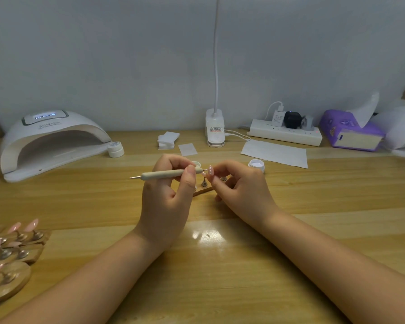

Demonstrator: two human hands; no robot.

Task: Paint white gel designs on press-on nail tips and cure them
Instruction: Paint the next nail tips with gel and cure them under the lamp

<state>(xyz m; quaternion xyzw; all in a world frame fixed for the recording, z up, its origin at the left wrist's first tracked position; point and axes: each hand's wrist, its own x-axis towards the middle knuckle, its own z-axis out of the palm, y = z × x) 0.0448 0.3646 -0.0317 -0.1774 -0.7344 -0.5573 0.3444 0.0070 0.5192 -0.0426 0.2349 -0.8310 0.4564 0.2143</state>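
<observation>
My left hand (166, 195) grips a beige dotting pen (171, 174) held level, its fine tip pointing right at a pink nail tip (210, 170) with white dots. My right hand (241, 188) pinches that nail tip upright between its fingertips. Under the hands lies a small wooden holder strip (202, 191) with a metal stand (204, 182). An open jar of white gel (256, 164) sits just right of my right hand, and a jar lid (197, 163) shows behind my left fingers. The white curing lamp (49, 141) stands at the back left.
Wooden holders with several pink nail tips (12, 244) crowd the front left. A closed white jar (115, 149) sits by the lamp. At the back are wipes (167, 140), a clip lamp base (215, 129), a paper sheet (275, 153), a power strip (285, 132) and a purple tissue pack (351, 132).
</observation>
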